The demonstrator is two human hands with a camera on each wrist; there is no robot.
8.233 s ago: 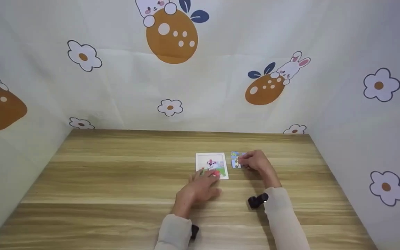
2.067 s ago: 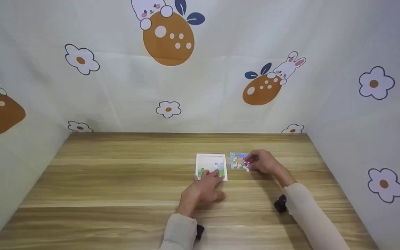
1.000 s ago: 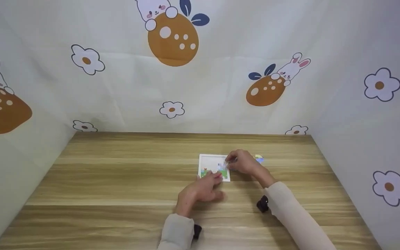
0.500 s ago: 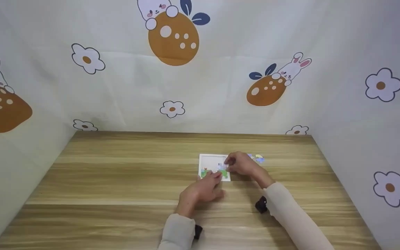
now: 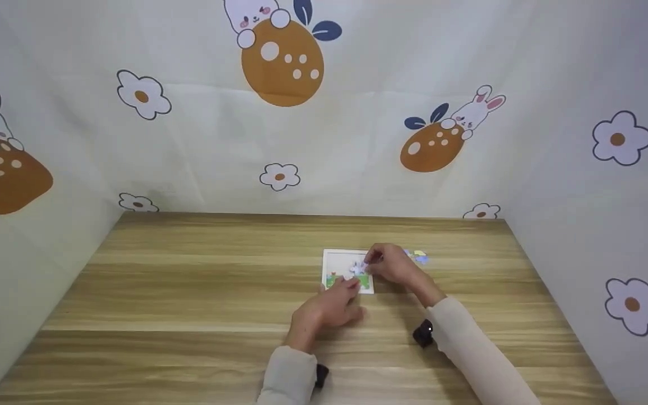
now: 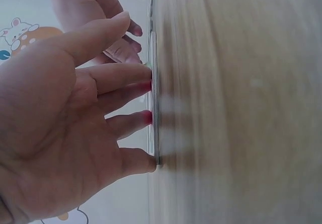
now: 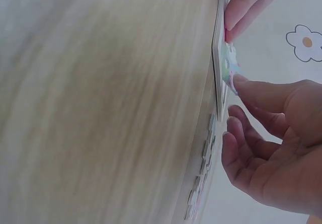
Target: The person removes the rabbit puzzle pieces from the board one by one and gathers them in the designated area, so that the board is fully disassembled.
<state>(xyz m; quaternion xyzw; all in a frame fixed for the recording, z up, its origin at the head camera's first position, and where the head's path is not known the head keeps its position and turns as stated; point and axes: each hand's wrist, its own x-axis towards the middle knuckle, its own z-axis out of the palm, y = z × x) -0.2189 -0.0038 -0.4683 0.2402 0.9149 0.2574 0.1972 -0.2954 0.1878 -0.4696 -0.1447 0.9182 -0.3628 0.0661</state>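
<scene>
A white-framed jigsaw tray [image 5: 324, 264] lies on the table, with green pieces along its near side. My left hand [image 5: 331, 304] rests its extended fingertips on the tray's near part; in the left wrist view the little finger reaches the tray's edge. At the tray's right side my right hand [image 5: 392, 263] pinches a pale lavender-blue puzzle piece [image 5: 356, 268]. The right wrist view shows this puzzle piece [image 7: 232, 79] tilted up at the thumb tip, over the tray [image 7: 218, 63]. The lower picture is partly hidden by my left fingers.
Several loose puzzle pieces [image 5: 418, 256] lie flat on the wooden table [image 5: 189, 292], right of the tray and partly behind my right hand. A printed fabric backdrop [image 5: 352, 129] rises at the table's back and sides.
A pink-topped face piece left the tray's middle and was in my right hand beside the loose pieces. That hand then moved left to the tray, where a pale piece now tilts. Left hand stays.
</scene>
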